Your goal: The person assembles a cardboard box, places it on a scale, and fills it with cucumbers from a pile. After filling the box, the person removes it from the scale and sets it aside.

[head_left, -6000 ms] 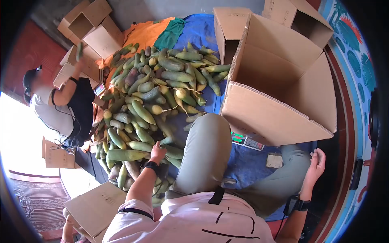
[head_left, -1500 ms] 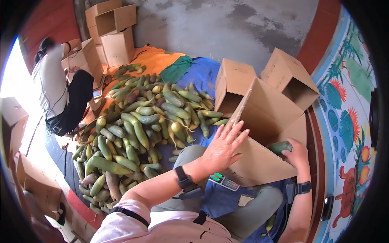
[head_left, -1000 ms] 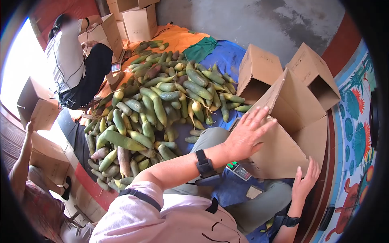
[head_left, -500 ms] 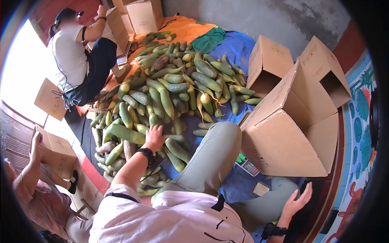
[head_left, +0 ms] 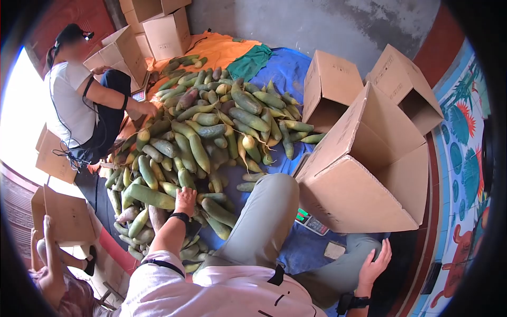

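A big heap of long green radishes covers the middle of the floor. My left hand reaches into its near side, with fingers curled over the end of a green radish; the fingertips are partly hidden. A thick, pale green radish lies just left of that hand. My right hand is beside my bent knee, fingers stretched out and holding nothing. Near my legs, a large open carton sits tilted on a digital scale with a lit green display.
More open cartons stand by the wall on the right. A co-worker crouches at the far left, one hand on the heap, near another scale. At lower left another person holds a carton. Blue and orange sheets cover the floor.
The view has shifted slightly. The crouching co-worker's arm has come down from a carton to the heap. The lower-left person's carton appears raised. My left hand stays in place; my right fingers have drawn closer together.
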The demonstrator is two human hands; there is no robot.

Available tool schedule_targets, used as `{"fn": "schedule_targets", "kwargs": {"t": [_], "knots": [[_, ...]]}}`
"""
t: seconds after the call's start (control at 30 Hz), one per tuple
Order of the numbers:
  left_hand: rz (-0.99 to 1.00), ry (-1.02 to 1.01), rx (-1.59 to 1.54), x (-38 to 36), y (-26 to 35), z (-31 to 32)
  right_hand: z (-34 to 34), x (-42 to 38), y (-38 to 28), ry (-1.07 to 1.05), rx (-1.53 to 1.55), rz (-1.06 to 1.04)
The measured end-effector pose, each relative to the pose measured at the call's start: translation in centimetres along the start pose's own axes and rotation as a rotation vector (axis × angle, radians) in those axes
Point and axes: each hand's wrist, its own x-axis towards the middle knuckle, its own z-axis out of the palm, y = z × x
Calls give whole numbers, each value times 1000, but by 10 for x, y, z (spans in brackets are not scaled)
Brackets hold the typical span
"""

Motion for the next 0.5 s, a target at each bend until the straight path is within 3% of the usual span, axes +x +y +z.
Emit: {"fn": "schedule_targets", "kwargs": {"t": [0.13,0.33,0.4,0.5], "knots": [[60,53,69,-2,-6,-3,2,0,-2,17,16,22],[-39,147,-70,-6,-11,-36,3,1,-2,48,62,17],[-287,259,-438,-6,-7,-56,5,0,0,61,65,5],[-387,440,-744,-1,-7,-86,6,1,2,76,91,-10]]}}
